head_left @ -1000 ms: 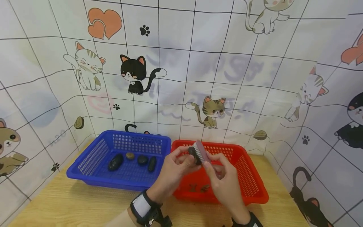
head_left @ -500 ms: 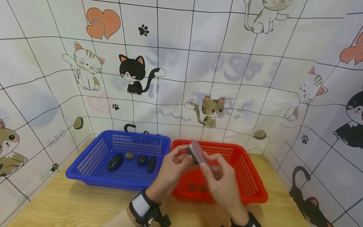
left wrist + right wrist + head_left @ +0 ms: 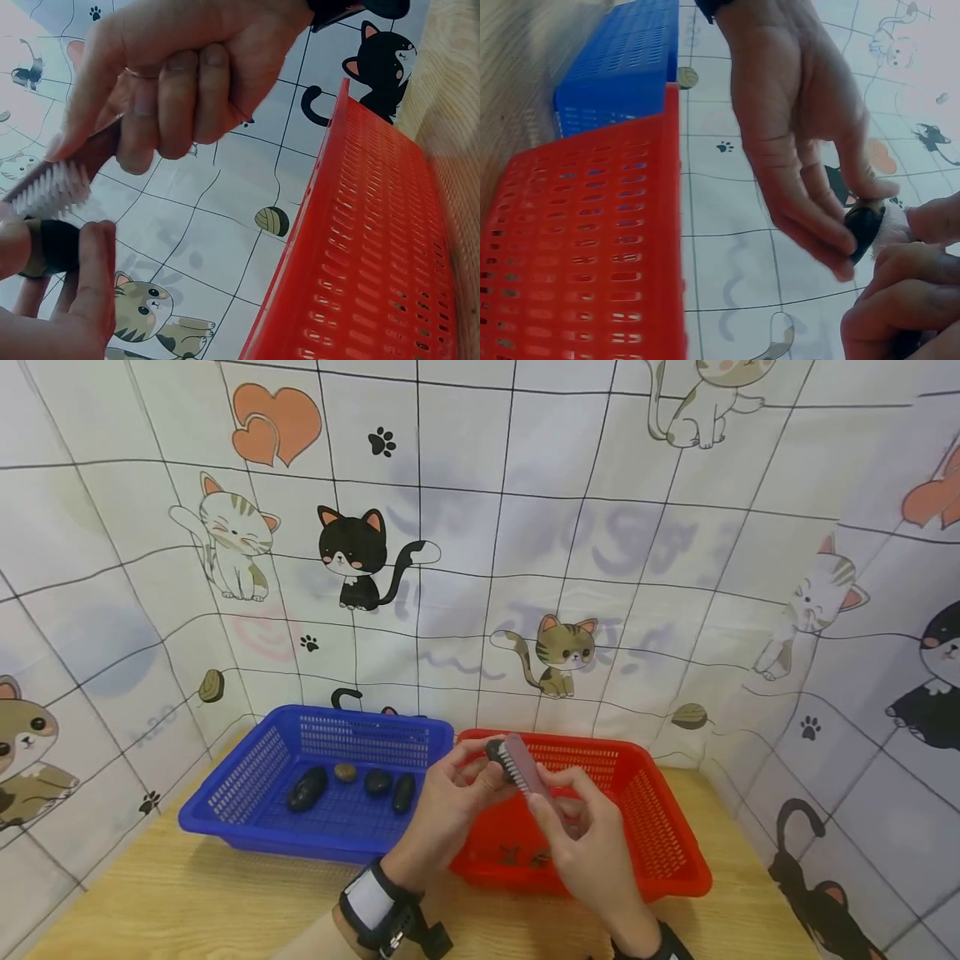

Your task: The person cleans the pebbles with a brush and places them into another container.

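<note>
My left hand [image 3: 450, 793] pinches a small dark stone [image 3: 497, 750] between thumb and fingers, above the near left part of the red basket [image 3: 675, 835]. A brush [image 3: 527, 764] with a dull pink back and white bristles is gripped in my right hand [image 3: 588, 835]. Its bristles face the stone and seem to touch it in the head view. The left wrist view shows the white bristles [image 3: 56, 189] just above the stone [image 3: 58, 246], which has a brownish patch at one end. In the right wrist view the stone [image 3: 864, 225] looks black and shiny.
A blue basket [image 3: 247, 839] stands to the left, with several dark stones [image 3: 306, 789] and a small tan stone [image 3: 345, 772] inside. Brownish bits [image 3: 540, 857] lie in the red basket. Both baskets rest on a wooden table [image 3: 247, 902] before a cat-print sheet [image 3: 465, 543].
The brush has tilted and shifted slightly leftward along the stone. My left hand has turned the stone a little, so its dark end shows past the bristles.
</note>
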Tool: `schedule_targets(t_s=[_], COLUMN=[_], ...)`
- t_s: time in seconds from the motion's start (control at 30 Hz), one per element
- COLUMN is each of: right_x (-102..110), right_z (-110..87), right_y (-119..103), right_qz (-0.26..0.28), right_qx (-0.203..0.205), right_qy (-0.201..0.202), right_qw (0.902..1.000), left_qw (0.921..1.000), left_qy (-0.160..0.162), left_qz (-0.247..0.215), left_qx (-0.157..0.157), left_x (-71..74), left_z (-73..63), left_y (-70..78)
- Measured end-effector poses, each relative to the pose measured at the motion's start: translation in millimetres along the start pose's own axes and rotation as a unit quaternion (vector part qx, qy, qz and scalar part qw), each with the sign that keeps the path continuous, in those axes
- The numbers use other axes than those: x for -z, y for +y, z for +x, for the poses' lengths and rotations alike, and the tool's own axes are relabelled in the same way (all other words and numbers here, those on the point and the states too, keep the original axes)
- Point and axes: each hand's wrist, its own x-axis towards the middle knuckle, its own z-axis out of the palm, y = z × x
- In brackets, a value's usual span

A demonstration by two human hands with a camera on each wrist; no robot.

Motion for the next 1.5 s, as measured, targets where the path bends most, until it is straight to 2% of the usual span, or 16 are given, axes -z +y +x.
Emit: schedule_targets(t_s=[0.13, 0.27, 0.33, 0.5, 0.6, 0.77, 0.87, 1.03, 1.2, 1.3, 1.5], right_x=[3, 7, 9, 7, 4, 3, 6, 9, 6, 1, 0], right_z=[1.2, 4.3, 5.0, 3.4, 0.6, -2.5, -1.5, 1.6, 2.0, 0.9, 5.2], right_y=[-2, -1, 0, 1, -1, -5, -7, -9, -6, -3, 1], right_qz=[-0.011, -0.018, -0.019, -0.007, 0.003, 0.001, -0.015, -0.030, -0.017, -0.012, -0.031], right_qx=[0.011, 0.005, -0.004, -0.017, -0.007, 0.026, 0.029, 0.001, -0.014, -0.005, -0.004], right_qy=[0.010, 0.019, 0.018, -0.011, -0.020, -0.005, 0.012, 0.016, -0.010, -0.019, 0.002], right_qw=[0.9998, 0.9997, 0.9997, 0.9998, 0.9998, 0.9996, 0.9994, 0.9994, 0.9997, 0.9997, 0.9995], left_qw=[0.9985, 0.9979, 0.9989, 0.9997, 0.9996, 0.9988, 0.9976, 0.9986, 0.9994, 0.9989, 0.9985], left_qy=[-0.036, -0.052, -0.039, 0.014, 0.020, -0.024, -0.045, -0.043, -0.009, 0.008, -0.019], left_qz=[0.038, 0.030, 0.014, -0.020, -0.014, 0.042, 0.052, 0.029, -0.033, -0.046, -0.041], left_qx=[0.013, 0.022, 0.021, -0.008, -0.012, 0.006, 0.013, 0.009, -0.001, 0.003, 0.032], left_x=[-2.8, -4.4, -4.0, 0.4, 2.0, -1.1, -3.0, -2.3, 0.4, 1.1, -3.7], left_z=[1.1, 0.9, 0.3, -0.2, 0.1, 0.6, 0.5, -1.0, -0.9, -0.4, 2.9], left_y=[-2.4, -1.1, 1.5, 5.5, 4.2, 2.2, 3.3, 5.4, 4.0, 0.2, -9.1])
